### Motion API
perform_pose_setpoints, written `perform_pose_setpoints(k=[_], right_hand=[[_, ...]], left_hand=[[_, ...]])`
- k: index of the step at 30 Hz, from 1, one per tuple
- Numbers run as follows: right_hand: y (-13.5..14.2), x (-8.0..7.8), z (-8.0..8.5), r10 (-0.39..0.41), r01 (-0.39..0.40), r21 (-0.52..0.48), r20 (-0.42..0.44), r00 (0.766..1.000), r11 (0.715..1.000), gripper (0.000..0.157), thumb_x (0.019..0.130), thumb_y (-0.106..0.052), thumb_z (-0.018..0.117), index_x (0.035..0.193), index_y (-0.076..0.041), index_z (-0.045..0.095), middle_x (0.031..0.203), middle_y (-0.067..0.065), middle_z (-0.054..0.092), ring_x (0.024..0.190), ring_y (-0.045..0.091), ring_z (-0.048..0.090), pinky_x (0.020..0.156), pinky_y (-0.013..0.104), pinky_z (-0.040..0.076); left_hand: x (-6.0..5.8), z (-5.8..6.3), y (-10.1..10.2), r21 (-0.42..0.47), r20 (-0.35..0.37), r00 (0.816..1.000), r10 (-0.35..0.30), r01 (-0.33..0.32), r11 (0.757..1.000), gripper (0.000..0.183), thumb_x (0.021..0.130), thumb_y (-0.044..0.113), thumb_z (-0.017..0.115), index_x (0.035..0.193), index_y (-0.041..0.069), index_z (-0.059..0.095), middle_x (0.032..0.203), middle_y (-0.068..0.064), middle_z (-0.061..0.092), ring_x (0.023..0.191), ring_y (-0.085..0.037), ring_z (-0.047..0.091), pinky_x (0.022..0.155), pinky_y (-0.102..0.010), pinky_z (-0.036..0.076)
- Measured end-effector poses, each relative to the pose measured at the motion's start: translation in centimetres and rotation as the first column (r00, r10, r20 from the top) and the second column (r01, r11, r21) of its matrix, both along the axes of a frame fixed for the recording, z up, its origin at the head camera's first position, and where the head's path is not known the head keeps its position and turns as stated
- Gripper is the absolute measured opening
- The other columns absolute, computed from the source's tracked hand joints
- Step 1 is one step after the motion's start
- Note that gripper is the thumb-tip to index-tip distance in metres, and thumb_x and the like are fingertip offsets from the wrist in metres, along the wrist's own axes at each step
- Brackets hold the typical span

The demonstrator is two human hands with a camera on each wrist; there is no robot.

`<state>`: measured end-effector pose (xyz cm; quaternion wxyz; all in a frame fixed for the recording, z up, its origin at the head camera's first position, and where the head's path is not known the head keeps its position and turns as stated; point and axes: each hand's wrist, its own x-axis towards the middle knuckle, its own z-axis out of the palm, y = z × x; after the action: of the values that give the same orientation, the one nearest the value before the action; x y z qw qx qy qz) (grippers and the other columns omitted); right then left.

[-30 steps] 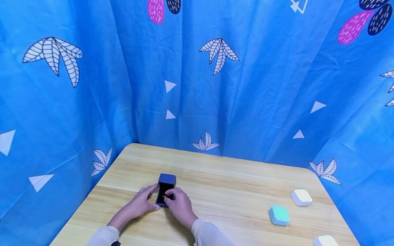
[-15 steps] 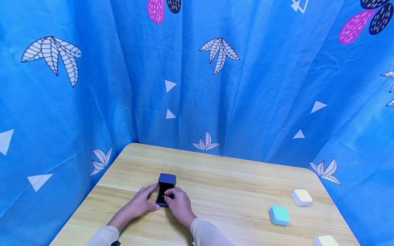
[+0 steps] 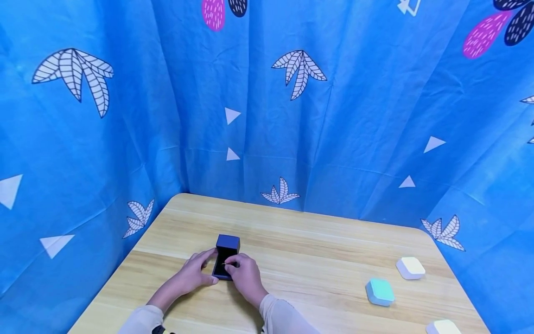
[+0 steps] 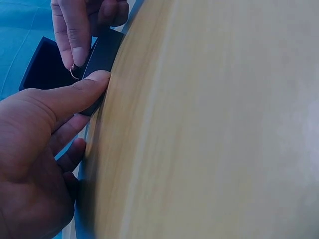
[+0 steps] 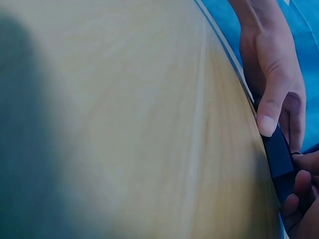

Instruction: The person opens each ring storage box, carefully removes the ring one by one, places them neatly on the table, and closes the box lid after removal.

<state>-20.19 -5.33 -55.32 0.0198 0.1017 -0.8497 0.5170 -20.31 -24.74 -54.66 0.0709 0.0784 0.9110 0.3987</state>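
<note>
An upright-lidded dark blue ring box (image 3: 227,241) stands on the table, its black inside facing me. My left hand (image 3: 192,274) grips the box's left side, with the thumb at the front edge and the fingers farther back. From the right, my right hand (image 3: 247,278) reaches into the box and pinches a small gold-coloured ring (image 4: 74,73) between thumb and index finger. In the left wrist view the ring's band shows below the right fingertips (image 4: 78,56), at the box's inside. Whether its lower part sits in the lining is hidden.
To the right on the wooden table (image 3: 317,260) lie a turquoise rounded block (image 3: 380,292) and a cream-topped white one (image 3: 410,268). Another white block (image 3: 443,327) is cut off by the lower frame edge. A blue patterned curtain (image 3: 354,116) hangs behind and beside the table.
My right thumb has shifted slightly up toward the index finger, and the ring between them has tilted or moved a little. The left hand and box keep their place; the head view shifted slightly.
</note>
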Motion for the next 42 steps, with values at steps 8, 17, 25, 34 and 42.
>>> perform_pose_setpoints(k=[8,17,25,34,42], right_hand=[[0.1,-0.1,0.2,-0.027,0.028,-0.026,0.036,0.999,0.999,0.007,0.087,-0.014,0.077,0.092,-0.019,0.079,0.094,-0.014,0.071,0.101,0.012,0.067,0.087,0.032,0.053],[0.1,0.0,0.2,-0.047,0.056,-0.089,0.104,0.994,0.994,0.008,0.087,-0.014,0.078,0.09,-0.021,0.079,0.099,-0.011,0.073,0.1,0.012,0.065,0.076,0.026,0.052],[0.0,0.4,0.7,-0.024,0.051,-0.17,0.155,0.988,0.984,0.005,0.087,-0.015,0.077,0.091,-0.019,0.078,0.102,-0.007,0.072,0.07,0.006,0.059,0.057,0.022,0.05],[-0.6,1.7,1.8,0.008,0.02,-0.201,0.139,0.99,0.979,0.005,0.086,-0.013,0.078,0.09,-0.013,0.079,0.097,-0.004,0.073,0.078,0.005,0.059,0.059,0.021,0.05],[-0.4,3.0,1.9,0.021,-0.013,-0.088,0.088,0.996,0.996,0.004,0.084,-0.016,0.08,0.088,-0.017,0.079,0.09,-0.01,0.073,0.081,0.001,0.058,0.068,0.021,0.045]], left_hand=[[0.0,0.1,0.0,-0.001,0.002,1.0,-0.003,0.003,1.0,0.089,0.073,0.025,0.09,0.15,0.013,0.047,0.138,0.003,0.06,0.106,-0.018,0.049,0.091,-0.039,0.04],[-0.1,0.1,0.0,0.008,0.011,1.0,-0.005,0.005,1.0,0.089,0.075,0.025,0.089,0.151,0.012,0.046,0.14,0.002,0.059,0.108,-0.018,0.049,0.094,-0.04,0.041],[-0.1,0.0,-0.1,0.013,0.013,1.0,-0.004,0.004,1.0,0.09,0.075,0.026,0.089,0.152,0.013,0.045,0.141,0.002,0.059,0.11,-0.018,0.049,0.095,-0.042,0.042],[-0.1,0.0,-0.1,0.021,-0.013,1.0,-0.029,0.029,0.999,0.091,0.075,0.026,0.089,0.151,0.009,0.044,0.141,-0.003,0.059,0.108,-0.02,0.05,0.093,-0.038,0.042],[-0.2,0.0,-0.2,0.032,-0.012,0.999,-0.033,0.033,0.999,0.091,0.074,0.028,0.09,0.152,0.013,0.045,0.142,0.0,0.059,0.11,-0.021,0.048,0.094,-0.04,0.043]])
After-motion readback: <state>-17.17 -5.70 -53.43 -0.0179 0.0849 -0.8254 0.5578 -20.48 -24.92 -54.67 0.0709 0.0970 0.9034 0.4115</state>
